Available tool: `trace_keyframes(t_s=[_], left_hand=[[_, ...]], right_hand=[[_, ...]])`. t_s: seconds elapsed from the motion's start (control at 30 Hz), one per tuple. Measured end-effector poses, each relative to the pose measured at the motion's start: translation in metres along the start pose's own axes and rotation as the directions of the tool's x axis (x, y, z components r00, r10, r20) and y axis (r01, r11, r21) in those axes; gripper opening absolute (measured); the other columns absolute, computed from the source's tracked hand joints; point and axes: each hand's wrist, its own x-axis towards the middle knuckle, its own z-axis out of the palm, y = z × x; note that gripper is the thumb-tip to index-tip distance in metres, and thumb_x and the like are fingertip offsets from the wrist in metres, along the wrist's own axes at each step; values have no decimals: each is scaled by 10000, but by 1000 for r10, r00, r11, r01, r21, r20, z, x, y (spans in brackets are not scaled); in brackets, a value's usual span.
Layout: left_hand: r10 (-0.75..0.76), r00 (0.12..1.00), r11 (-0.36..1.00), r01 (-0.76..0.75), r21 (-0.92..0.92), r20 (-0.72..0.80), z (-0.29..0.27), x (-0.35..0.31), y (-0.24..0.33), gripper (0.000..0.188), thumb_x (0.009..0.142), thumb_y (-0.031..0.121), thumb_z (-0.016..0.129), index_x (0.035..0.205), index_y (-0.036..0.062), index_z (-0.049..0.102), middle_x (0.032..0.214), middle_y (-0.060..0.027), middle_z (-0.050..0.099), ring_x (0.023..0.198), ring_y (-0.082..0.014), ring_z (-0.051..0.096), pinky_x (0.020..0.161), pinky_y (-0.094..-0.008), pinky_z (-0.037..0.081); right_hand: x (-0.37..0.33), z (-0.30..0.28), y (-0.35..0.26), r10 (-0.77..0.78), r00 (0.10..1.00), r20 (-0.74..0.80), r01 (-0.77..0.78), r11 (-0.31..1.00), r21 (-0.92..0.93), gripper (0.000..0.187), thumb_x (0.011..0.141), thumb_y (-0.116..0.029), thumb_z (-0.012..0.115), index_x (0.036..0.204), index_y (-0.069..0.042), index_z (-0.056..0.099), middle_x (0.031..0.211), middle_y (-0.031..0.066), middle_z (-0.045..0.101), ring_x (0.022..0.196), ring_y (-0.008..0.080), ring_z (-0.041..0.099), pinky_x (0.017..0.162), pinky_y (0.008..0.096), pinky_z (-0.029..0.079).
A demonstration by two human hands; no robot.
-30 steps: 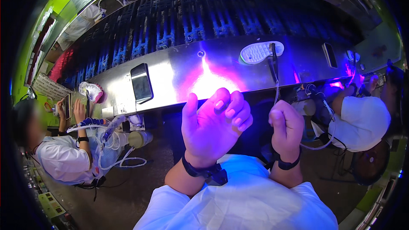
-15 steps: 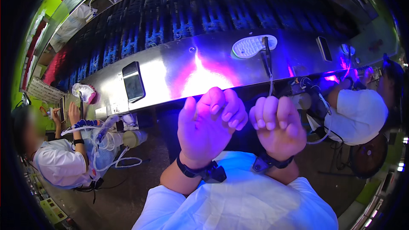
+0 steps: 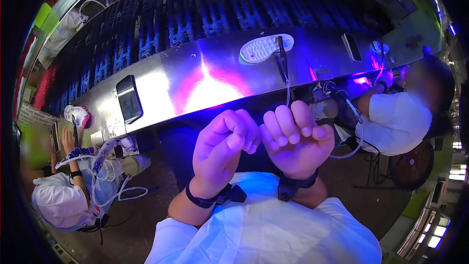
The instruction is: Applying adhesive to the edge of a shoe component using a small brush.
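Note:
In front of my chest, my left hand (image 3: 222, 150) is raised off the bench, its fingers curled inward and the thumb against them. Beside it on the right, my right hand (image 3: 299, 139) is closed in a loose fist, palm side showing. Nothing is visible in either hand. The two hands nearly meet at the fingertips. Beyond them, a white shoe sole (image 3: 261, 50) lies tread up on the metal bench (image 3: 168, 85). A dark, slim tool (image 3: 283, 58) with a pale tube (image 3: 288, 90) lies across the sole's right end.
A smartphone (image 3: 129, 99) lies on the bench to the left, another phone (image 3: 351, 47) at the right. Slatted dark rollers (image 3: 215, 10) run behind the bench. Co-workers sit at left (image 3: 63, 198) and right (image 3: 398, 120), with tubes and pale cylinders (image 3: 136, 165) near them.
My left thumb has come in against its curled fingers, and the hand has turned. The right fist stays curled. The bench and its things have shifted left in view as my head turned.

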Motion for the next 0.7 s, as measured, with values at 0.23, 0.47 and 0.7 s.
trace_keyframes(t_s=[0.23,0.47,0.7], left_hand=[[273,958,771,-272,576,87,6,1,2,208,860,22,762,1024,-7,638,930,-105,609,834,-177,614,733,-302,505],[435,860,255,-402,879,267,15,-2,4,282,725,10,846,995,6,767,872,-102,666,735,-225,674,603,-313,527],[455,835,211,-439,873,310,12,-5,10,294,702,5,840,987,15,767,842,-92,664,728,-237,675,596,-335,528]], right_hand=[[-3,1,5,-4,1000,-8,4,1000,4,224,812,-96,641,889,-138,435,859,47,525,868,217,516,818,348,438],[-9,1,14,-8,997,-72,11,999,33,303,858,2,708,910,-145,449,910,55,605,958,225,558,942,393,466],[-9,0,21,-4,997,-81,2,1000,-25,297,867,-4,722,911,-144,464,910,46,618,968,221,563,944,383,465]])
